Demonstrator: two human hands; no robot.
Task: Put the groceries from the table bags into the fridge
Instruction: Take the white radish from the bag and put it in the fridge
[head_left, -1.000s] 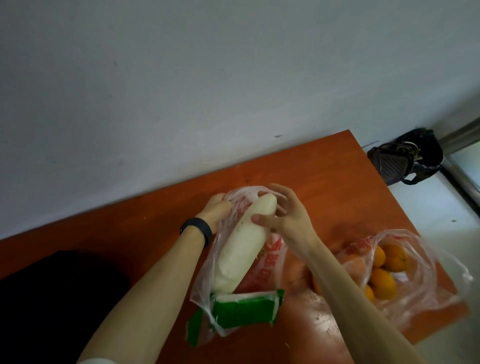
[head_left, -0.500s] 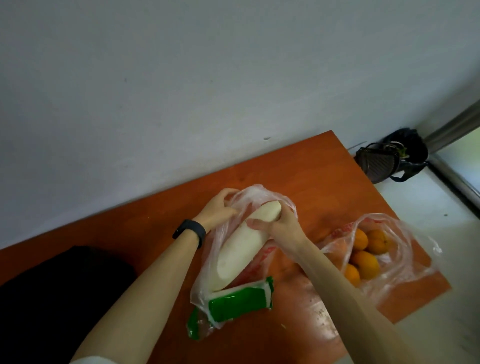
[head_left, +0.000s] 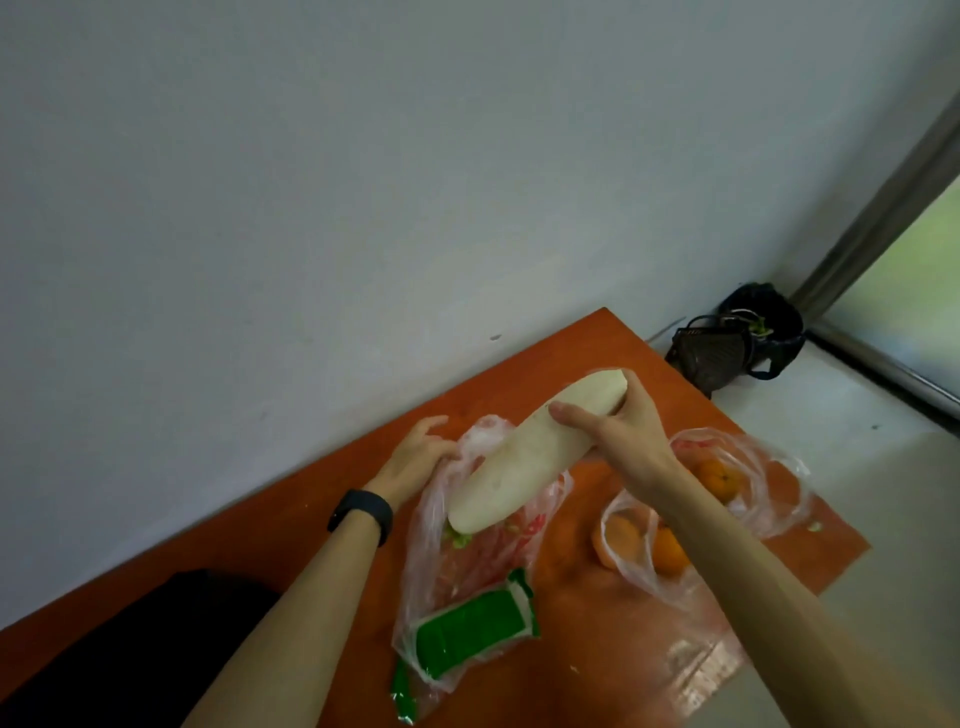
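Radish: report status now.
Right hand grips white radish near its upper end. Left hand holds rim of plastic bag. Radish tilted, lower end at bag mouth; green packet lower in bag, clear of it.

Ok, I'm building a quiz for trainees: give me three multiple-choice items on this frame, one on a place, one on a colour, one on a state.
1. Where are the oranges? A) loose on the table B) in the clear bag right of the radish bag C) on the floor
2. What colour is the packet in the radish bag? A) red B) blue C) green
3. What is the right hand doing? A) gripping the white radish B) lying flat C) holding an orange
Key: 1 B, fruit shows through its plastic; 2 C, bright green wrapper; 3 A, it curls round the radish's upper end.
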